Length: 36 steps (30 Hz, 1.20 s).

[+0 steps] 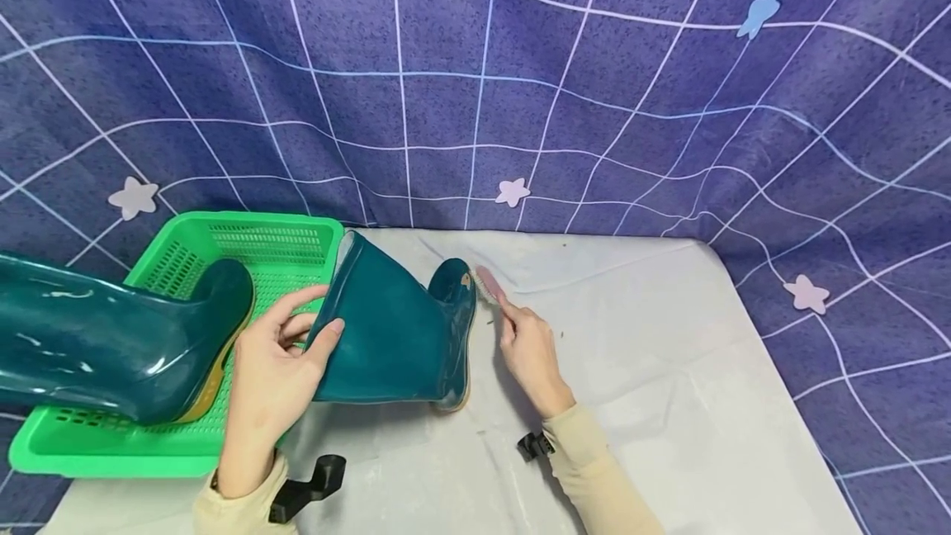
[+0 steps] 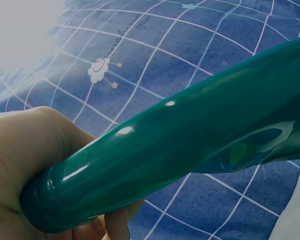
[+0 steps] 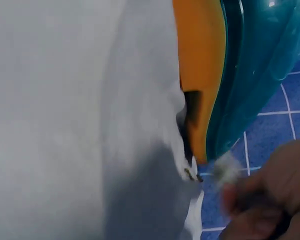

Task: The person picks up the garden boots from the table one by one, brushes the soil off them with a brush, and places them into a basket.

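My left hand (image 1: pixel 278 362) grips the top of a teal rubber boot (image 1: pixel 390 337), thumb on the outside and fingers at the opening. The boot is tilted, with its shaft toward my left hand and its sole facing right; the left wrist view shows the boot's shaft (image 2: pixel 155 140) in my grasp. In my right hand (image 1: pixel 531 349) is a small pink brush (image 1: pixel 488 280), its pale bristles turned toward the boot's toe. A brown smudge (image 1: pixel 466 279) shows on that toe. The right wrist view has the orange sole (image 3: pixel 202 55) close to my blurred right hand (image 3: pixel 265 195).
A second teal boot (image 1: pixel 111 345) lies across a green plastic basket (image 1: pixel 119 466) on the left. White cloth (image 1: pixel 631 353) covers the table, with small dark bits of dirt near the brush. A blue gridded curtain (image 1: pixel 446 106) hangs behind the table.
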{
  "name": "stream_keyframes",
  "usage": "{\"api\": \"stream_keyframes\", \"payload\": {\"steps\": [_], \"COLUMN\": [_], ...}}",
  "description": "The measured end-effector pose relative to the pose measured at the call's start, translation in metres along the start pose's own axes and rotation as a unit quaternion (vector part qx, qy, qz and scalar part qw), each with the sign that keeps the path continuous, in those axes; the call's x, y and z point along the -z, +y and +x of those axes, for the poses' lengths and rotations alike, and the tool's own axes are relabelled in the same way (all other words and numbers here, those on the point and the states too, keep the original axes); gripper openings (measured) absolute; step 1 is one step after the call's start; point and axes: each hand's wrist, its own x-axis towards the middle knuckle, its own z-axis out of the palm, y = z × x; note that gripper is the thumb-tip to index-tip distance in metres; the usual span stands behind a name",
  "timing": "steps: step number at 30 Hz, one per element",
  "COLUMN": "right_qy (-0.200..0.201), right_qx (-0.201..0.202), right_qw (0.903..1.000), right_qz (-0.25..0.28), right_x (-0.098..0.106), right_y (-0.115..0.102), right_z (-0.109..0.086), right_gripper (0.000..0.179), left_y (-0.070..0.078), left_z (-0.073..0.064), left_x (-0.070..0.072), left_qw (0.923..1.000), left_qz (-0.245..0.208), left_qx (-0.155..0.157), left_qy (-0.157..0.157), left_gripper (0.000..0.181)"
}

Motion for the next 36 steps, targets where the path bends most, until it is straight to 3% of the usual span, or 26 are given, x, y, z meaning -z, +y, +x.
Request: {"api": "stream_keyframes", "payload": {"steps": [3,9,16,22,27,33,36], "right_qy": [0.011,0.001,0.029,-0.07,-0.039,-0.13,-0.117], "right_qx": [0.0,0.05,0.027,0.0,-0.026,-0.045,-0.059], "right_qw": [0.9999,0.9976,0.9991,0.9968,0.9988,0.9836,0.9856], "right_qz": [-0.009,0.047,-0.015,0.038,0.017,0.116,0.107], "right_x": [-0.001,-0.003,-0.001,0.0,0.0,-0.004,-0.003], "right_y": [0.001,0.0,-0.004,-0.004,-0.001,0.007,0.01], "right_z": [0.0,0.003,0.002,0.003,0.002,0.004,0.003], "right_gripper": [0.033,0.034,0.035,0.04,0.046,0.055,0.049], "left_y": [-0.001,-0.001,0.001,0.0,0.0,0.002,0.003], "left_z": [-0.001,-0.001,-0.002,-0.001,-0.001,-0.001,0.0], "left_x": [0.0,0.0,-0.003,-0.002,-0.004,-0.002,-0.003], "left_qw": [1.0,1.0,0.9999,1.0,1.0,1.0,0.9999], "left_qz": [-0.001,0.002,-0.003,0.002,-0.002,0.002,0.003], "left_qx": [0.003,0.001,0.002,0.004,0.0,0.005,0.0], "left_qy": [0.0,0.008,-0.01,0.001,-0.008,-0.006,-0.011], "left_gripper": [0.043,0.043,0.044,0.043,0.043,0.043,0.043]}}
